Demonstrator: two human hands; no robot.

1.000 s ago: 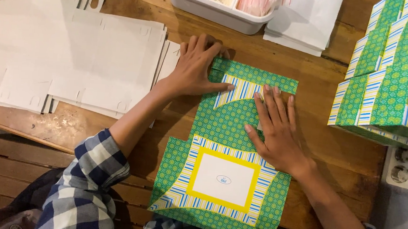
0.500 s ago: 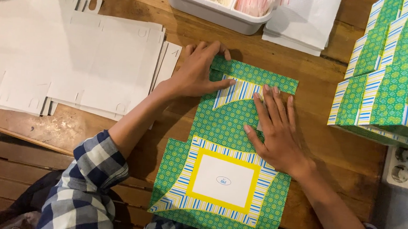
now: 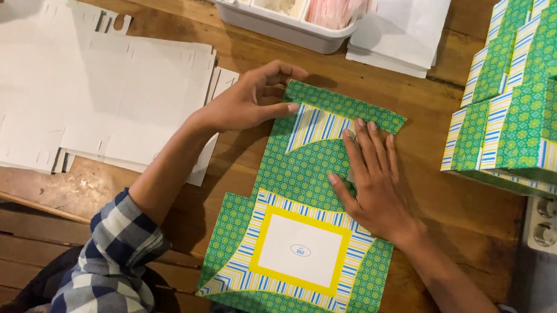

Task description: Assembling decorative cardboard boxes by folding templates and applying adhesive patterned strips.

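Box blank [image 3: 302,198] overhangs table [image 3: 446,209] edge.

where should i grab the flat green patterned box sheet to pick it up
Probably pinch the near edge of the green patterned box sheet: it overhangs the wooden table, so fingers fit under. The left hand and right hand press its far end flat.
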